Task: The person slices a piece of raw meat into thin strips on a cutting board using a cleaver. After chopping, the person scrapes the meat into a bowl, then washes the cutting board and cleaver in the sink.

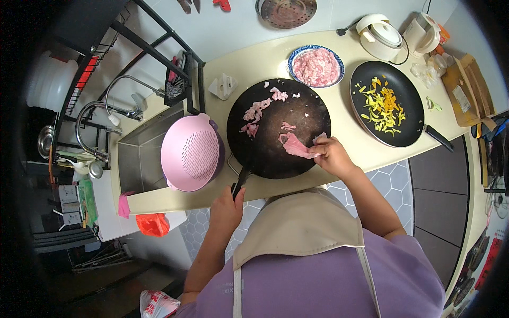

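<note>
A round black cutting board (274, 119) lies on the counter in front of me, with a metal loop handle at its lower left edge. My left hand (226, 210) grips the black handle of a knife (239, 183) at the board's near edge; its blade is hard to make out against the dark surface. In my right hand (333, 156) is the end of a raw meat slice (295, 146), which stretches leftward over the board. A small meat scrap (288, 126) lies just beyond that slice. More raw meat pieces (256, 111) and pale bits are scattered toward the board's far left.
Behind the board sits a blue-rimmed plate (292, 74) heaped with raw meat. A frying pan (358, 99) of cut yellow-green and orange vegetables stands right. A pink colander (169, 159) rests over the sink (133, 159) at left. A black rack (199, 83) rises behind it.
</note>
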Motion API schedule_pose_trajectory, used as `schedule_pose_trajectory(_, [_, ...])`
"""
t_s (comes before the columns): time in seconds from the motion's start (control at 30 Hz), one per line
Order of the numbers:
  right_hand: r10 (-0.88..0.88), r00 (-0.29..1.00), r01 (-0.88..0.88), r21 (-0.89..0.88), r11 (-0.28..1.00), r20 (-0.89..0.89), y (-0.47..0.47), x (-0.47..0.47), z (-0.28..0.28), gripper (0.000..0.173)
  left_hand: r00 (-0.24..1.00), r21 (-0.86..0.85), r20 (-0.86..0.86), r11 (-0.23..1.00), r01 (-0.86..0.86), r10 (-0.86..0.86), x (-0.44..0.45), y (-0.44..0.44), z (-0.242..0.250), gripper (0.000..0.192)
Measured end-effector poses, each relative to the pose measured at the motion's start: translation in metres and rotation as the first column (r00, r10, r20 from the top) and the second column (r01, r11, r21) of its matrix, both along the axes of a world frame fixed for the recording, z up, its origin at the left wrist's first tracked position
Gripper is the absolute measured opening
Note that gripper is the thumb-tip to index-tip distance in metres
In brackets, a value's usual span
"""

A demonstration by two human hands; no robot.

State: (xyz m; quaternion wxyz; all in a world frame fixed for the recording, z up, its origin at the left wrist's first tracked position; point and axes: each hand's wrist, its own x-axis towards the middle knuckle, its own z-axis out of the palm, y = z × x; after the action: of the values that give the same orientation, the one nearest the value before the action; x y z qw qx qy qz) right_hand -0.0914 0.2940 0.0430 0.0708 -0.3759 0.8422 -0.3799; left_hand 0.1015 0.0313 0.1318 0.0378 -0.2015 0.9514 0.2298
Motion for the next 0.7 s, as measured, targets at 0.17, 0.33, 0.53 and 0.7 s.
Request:
schedule_pose_trajectory(0.17, [-0.003,0.999,0.002,-0.029,1.000,-0.039,-0.002,-0.001,0.000,0.024,0.995,0.076,-0.073,0.994,0.076,-0.070,0.000,0.007,0.003,0.036])
schedule_pose_trajectory(0.33, [-0.004,0.998,0.000,-0.063,0.998,-0.059,-0.002,-0.004,0.000,0.021,0.994,-0.017,0.046,0.994,0.104,-0.104,0.007,0.000,-0.002,0.036])
schedule_pose_trajectory(0.53, [-0.001,1.000,0.001,-0.007,1.000,0.011,-0.002,-0.003,-0.001,0.023,0.999,0.013,-0.042,1.000,0.014,-0.013,-0.001,-0.008,0.009,0.033])
schedule_pose_trajectory(0.7, [-0.015,1.000,0.015,0.006,1.000,-0.002,-0.004,-0.004,-0.001,0.024,0.998,0.065,-0.036,0.996,0.054,-0.052,-0.010,0.013,0.001,0.034])
